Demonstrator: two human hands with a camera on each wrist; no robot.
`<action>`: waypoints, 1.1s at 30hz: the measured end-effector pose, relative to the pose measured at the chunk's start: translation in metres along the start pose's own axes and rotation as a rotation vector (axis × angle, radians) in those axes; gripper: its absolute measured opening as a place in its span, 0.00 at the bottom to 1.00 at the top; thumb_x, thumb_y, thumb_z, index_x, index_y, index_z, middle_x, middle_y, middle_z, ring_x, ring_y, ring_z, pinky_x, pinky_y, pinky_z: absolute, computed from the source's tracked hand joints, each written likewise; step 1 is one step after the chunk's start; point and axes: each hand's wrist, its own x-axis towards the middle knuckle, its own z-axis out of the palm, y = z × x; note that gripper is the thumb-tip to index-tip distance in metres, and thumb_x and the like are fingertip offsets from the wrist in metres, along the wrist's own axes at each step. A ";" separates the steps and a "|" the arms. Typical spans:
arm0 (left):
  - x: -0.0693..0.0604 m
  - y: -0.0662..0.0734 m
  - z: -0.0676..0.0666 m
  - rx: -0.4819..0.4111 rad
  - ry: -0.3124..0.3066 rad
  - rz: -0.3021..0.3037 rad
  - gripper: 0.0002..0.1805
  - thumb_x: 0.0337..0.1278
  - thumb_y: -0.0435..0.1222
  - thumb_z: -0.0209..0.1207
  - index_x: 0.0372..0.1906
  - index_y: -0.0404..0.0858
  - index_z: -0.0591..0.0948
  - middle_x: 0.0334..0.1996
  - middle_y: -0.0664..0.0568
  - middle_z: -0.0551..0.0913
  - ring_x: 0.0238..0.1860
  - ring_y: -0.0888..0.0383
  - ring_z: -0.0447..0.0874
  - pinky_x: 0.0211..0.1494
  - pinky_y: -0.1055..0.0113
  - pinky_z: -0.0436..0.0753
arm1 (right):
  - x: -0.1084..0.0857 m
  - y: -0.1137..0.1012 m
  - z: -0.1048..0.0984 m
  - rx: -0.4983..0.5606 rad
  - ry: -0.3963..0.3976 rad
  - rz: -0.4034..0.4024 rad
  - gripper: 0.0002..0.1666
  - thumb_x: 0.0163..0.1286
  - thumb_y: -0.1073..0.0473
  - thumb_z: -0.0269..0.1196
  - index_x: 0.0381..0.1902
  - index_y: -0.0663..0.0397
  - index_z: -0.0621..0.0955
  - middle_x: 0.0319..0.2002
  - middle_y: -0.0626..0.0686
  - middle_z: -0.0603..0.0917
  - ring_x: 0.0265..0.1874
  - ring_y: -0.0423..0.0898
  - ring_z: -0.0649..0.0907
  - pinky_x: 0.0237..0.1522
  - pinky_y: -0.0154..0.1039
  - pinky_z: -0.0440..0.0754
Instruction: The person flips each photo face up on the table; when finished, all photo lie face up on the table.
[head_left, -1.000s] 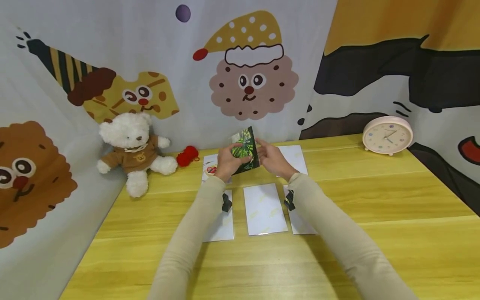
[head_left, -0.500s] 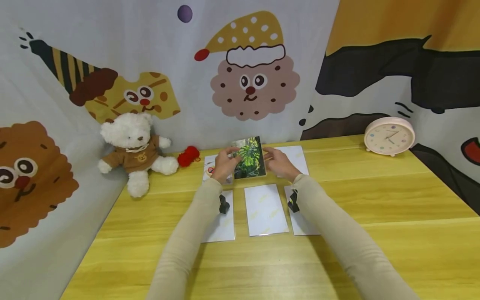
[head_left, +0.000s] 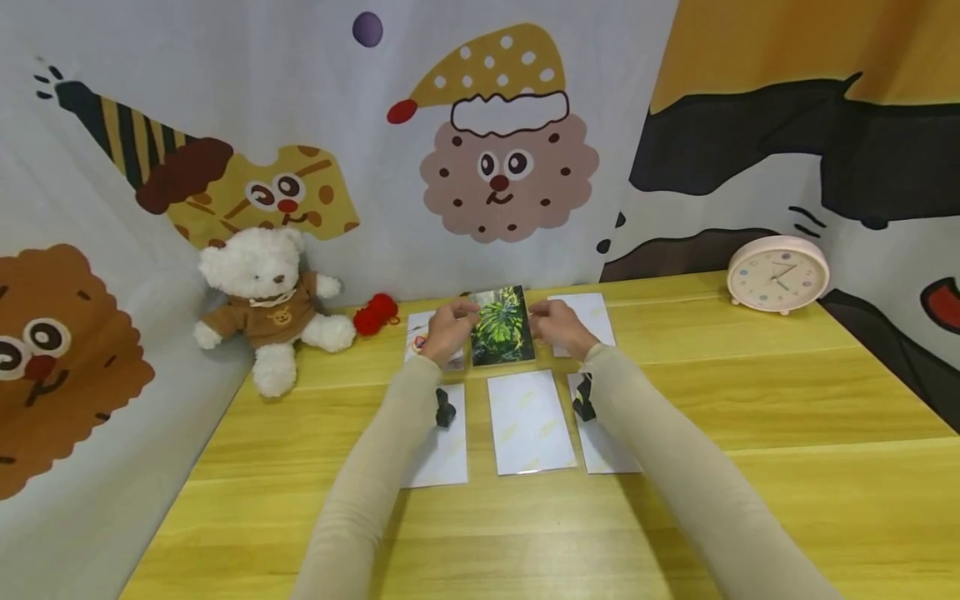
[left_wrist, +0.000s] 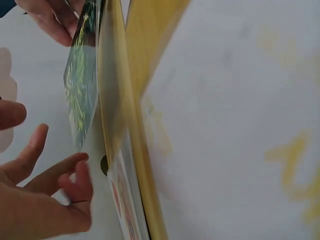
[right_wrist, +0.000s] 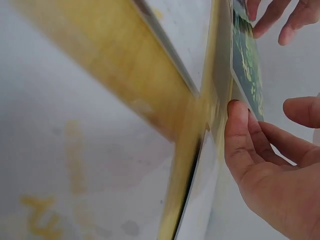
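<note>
A photo card of a green leafy plant (head_left: 501,327), face up, is at the middle of the back row; whether it lies fully flat I cannot tell. My left hand (head_left: 447,327) is at its left edge. In the left wrist view the left fingers (left_wrist: 50,180) are spread and the thumb (left_wrist: 11,114) stands apart. At the card's right edge is my right hand (head_left: 562,327). In the right wrist view its fingertips (right_wrist: 237,111) touch the card (right_wrist: 246,60) along the edge, with the thumb (right_wrist: 302,111) lifted away.
A dessert picture card (head_left: 417,337) lies left, partly under my left hand. White cards lie at the back right (head_left: 588,317), front left (head_left: 442,454), front middle (head_left: 531,425) and front right (head_left: 609,446). A teddy bear (head_left: 273,308), red plush item (head_left: 376,314) and pink clock (head_left: 778,273) stand behind.
The plant card was held up and tilted between both hands; it has come down to the table and turned straighter. The left thumb has come off its face, and both hands have lowered.
</note>
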 end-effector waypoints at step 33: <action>0.010 -0.001 -0.009 0.127 -0.163 -0.075 0.24 0.70 0.44 0.55 0.68 0.43 0.75 0.63 0.45 0.78 0.24 0.61 0.67 0.28 0.65 0.71 | 0.002 -0.013 0.011 -0.364 -0.033 0.011 0.38 0.79 0.51 0.51 0.80 0.57 0.55 0.69 0.66 0.74 0.53 0.58 0.83 0.55 0.50 0.81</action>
